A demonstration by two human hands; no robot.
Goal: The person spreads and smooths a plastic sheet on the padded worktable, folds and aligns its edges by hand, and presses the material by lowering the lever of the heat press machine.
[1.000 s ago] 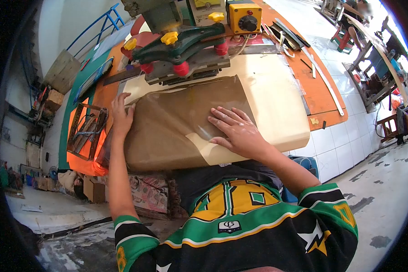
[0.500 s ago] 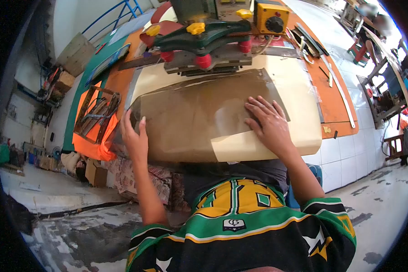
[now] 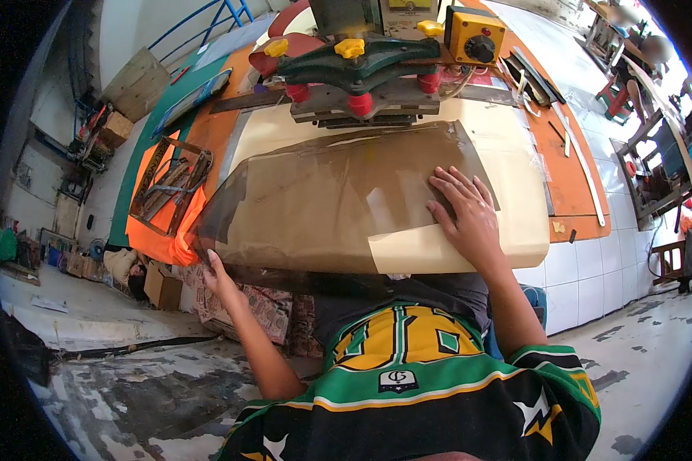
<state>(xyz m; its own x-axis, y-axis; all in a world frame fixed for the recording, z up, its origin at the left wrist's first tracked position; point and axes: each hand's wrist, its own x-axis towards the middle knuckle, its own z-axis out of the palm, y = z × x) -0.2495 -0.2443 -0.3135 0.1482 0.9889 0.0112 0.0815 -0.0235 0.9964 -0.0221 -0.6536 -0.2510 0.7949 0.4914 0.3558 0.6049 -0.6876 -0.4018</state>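
Note:
A brown, see-through sheet lies over a cream-coloured surface and hangs past its near left edge. My left hand is closed on the sheet's near left corner, thumb up along the edge; its other fingers are partly hidden. Flat on the right part of the sheet rests my right hand, fingers stretched out. A lighter cream patch shows by the sheet's near right edge. Just beyond the sheet stands a press head with a dark green frame, yellow knobs and red cylinders.
Left of the sheet, a metal-framed tray of tools sits on orange material. A yellow control box is beside the press. Strips and a long white ruler lie on the right. People sit at a far bench.
My left hand has moved from the sheet's left side down toward me to its near left corner and closed on it. My right hand stays flat on the sheet; the view has shifted slightly.

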